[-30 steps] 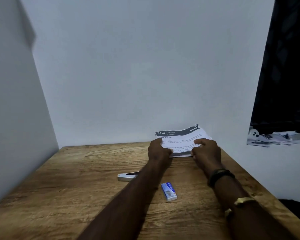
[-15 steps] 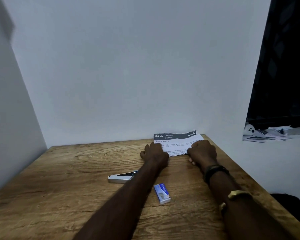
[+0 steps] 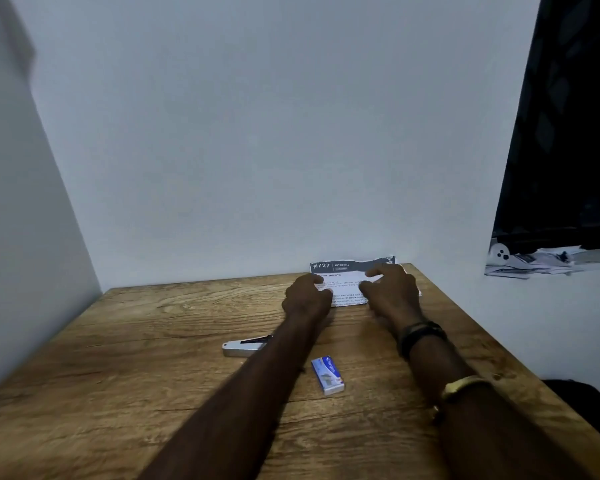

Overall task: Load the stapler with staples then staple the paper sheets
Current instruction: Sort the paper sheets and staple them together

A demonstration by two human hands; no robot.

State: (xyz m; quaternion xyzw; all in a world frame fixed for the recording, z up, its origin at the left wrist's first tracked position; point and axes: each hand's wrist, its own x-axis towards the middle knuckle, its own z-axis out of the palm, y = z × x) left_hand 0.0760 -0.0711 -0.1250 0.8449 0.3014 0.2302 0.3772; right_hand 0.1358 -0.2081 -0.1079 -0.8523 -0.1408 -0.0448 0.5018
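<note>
The paper sheets (image 3: 349, 271), white with a dark printed header, lie flat at the far right of the wooden table (image 3: 153, 341), against the wall. My left hand (image 3: 307, 296) rests on their left edge with its fingers curled on the paper. My right hand (image 3: 390, 291) is over their right part, slightly blurred, fingers spread and holding nothing. A silver stapler (image 3: 243, 347) lies nearer to me, partly hidden behind my left forearm. A small blue and white staple box (image 3: 327, 375) lies between my forearms.
White walls close the table at the back and left. The table's right edge runs diagonally past my right arm. Beyond it, a ledge (image 3: 534, 261) holds scattered papers under a dark window.
The sheets, held tilted up off the table a second ago, now lie flat on it. My right hand has opened its fingers and let go of them.
</note>
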